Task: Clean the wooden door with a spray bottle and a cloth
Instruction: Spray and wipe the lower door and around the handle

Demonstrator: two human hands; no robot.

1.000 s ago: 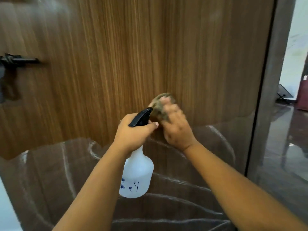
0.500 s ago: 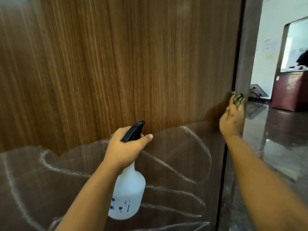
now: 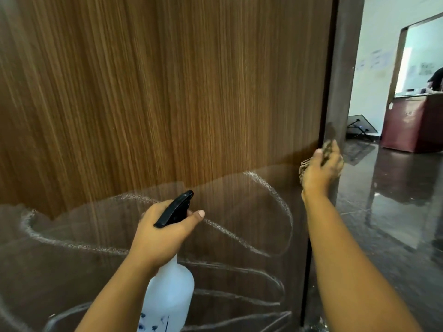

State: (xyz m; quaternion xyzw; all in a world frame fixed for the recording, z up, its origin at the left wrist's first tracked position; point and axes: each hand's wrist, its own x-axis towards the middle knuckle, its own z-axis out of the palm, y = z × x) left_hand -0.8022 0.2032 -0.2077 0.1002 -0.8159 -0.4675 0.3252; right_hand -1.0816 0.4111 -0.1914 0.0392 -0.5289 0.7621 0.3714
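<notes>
The wooden door [image 3: 167, 92] fills most of the view, brown grain above and a darker wet band with white foamy streaks below. My left hand [image 3: 163, 233] grips the neck of a white spray bottle [image 3: 167, 298] with a black trigger head, held in front of the door's lower middle. My right hand [image 3: 321, 171] presses a brownish cloth [image 3: 305, 167] against the door's right edge, at the top of the wet band. Most of the cloth is hidden under my fingers.
A dark door frame [image 3: 340, 68] stands right of the door edge. Beyond it lies a glossy dark floor [image 3: 395, 212], a maroon counter [image 3: 412, 125] and a white wall. A person's dark sleeve [image 3: 436, 79] shows at the far right.
My right hand swept the cloth from the door's middle to its right edge and now sits slightly lower there. The view swung right; the left hand kept hold of the bottle.
</notes>
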